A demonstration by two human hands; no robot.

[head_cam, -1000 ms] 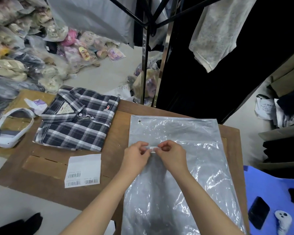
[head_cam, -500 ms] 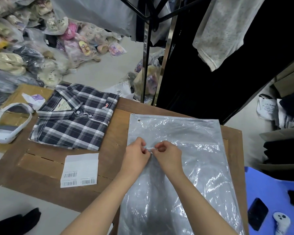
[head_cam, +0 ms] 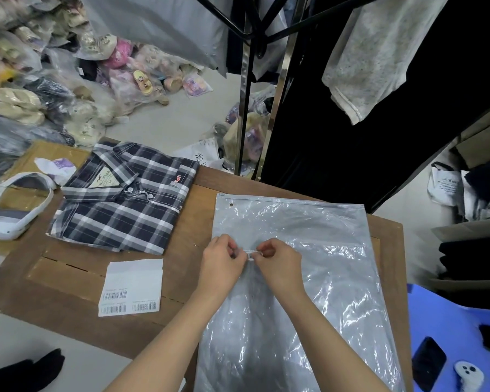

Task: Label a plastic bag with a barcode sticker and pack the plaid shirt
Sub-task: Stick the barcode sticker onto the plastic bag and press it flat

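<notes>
A large clear plastic bag (head_cam: 309, 278) lies flat on the brown table (head_cam: 68, 281), its zip edge away from me. Over its upper middle, my left hand (head_cam: 222, 261) and my right hand (head_cam: 280, 263) pinch the two ends of a small white barcode sticker (head_cam: 253, 253), held stretched between the fingertips just above the bag. The folded plaid shirt (head_cam: 122, 199), navy and white with a small red logo, rests on the table to the left of the bag. A white sheet of barcode stickers (head_cam: 132, 287) lies near the table's front, left of my left arm.
A white headset-like device (head_cam: 14, 205) sits at the far left edge. A blue stool (head_cam: 447, 321) at right carries a black phone (head_cam: 427, 363) and a white controller (head_cam: 468, 373). A garment rack (head_cam: 245, 89) stands behind the table. Bagged goods are piled on the floor.
Both hands stay over the bag with the sticker; the sticker's printed strip shows more plainly between the fingertips now. The view has shifted slightly; nothing else moved.
</notes>
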